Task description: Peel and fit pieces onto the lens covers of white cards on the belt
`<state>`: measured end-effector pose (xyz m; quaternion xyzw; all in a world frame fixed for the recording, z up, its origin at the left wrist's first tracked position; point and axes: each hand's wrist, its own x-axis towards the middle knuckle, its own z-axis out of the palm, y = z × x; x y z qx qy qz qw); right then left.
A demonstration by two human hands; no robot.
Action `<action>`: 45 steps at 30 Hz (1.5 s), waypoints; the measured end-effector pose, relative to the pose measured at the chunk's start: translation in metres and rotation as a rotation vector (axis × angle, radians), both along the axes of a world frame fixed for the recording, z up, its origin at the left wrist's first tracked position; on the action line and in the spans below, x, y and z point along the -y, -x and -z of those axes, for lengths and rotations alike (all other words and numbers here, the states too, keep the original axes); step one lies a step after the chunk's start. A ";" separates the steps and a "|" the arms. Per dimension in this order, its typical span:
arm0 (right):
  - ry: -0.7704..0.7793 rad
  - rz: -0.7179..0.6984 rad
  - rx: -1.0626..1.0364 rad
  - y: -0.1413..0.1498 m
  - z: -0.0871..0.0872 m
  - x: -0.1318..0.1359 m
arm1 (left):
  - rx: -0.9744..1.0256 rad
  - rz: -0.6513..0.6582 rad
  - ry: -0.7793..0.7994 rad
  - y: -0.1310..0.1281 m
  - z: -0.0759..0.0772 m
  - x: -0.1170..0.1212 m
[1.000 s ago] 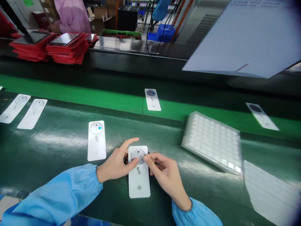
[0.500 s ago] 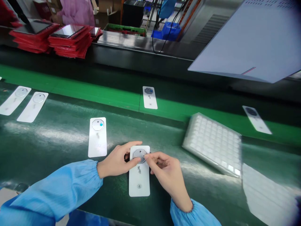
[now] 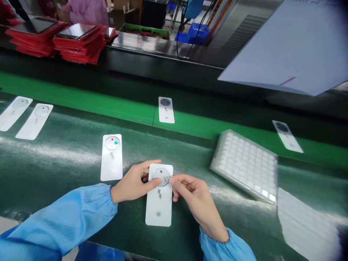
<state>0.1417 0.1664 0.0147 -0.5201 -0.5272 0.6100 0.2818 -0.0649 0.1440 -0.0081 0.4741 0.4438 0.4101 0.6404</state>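
Observation:
My left hand (image 3: 132, 183) grips the top left of a white rectangular card (image 3: 159, 206), its thumb on an octagonal clear film (image 3: 160, 175) stuck near the card's top. My right hand (image 3: 194, 194) pinches a tiny pale piece (image 3: 166, 179) at that film's right edge. A second white card (image 3: 111, 165), with a blue dot on its film, lies just left of my left hand. Several similar cards lie farther along the dark green belt (image 3: 59, 159).
A clear blister tray (image 3: 244, 166) of white cells lies right of my hands, beside a large pale sheet (image 3: 288, 47) hanging over the upper right. Red stacks with dark glossy panels (image 3: 78, 43) stand beyond the belt. A person in a pink gown (image 3: 87, 11) stands behind them.
The card in my hands has tilted slightly, its lower end swinging left. The surrounding scene has shifted in view, with the far cards moving left. My fingers stay at the film.

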 end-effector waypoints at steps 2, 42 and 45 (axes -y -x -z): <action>0.030 -0.004 -0.028 -0.002 0.001 0.000 | 0.055 0.014 -0.002 0.000 -0.001 -0.001; -0.230 0.159 0.102 0.013 0.010 0.013 | -0.009 0.055 -0.064 0.004 -0.005 -0.001; -0.239 0.168 0.101 0.013 0.012 0.012 | 0.044 0.049 -0.052 0.004 -0.006 -0.002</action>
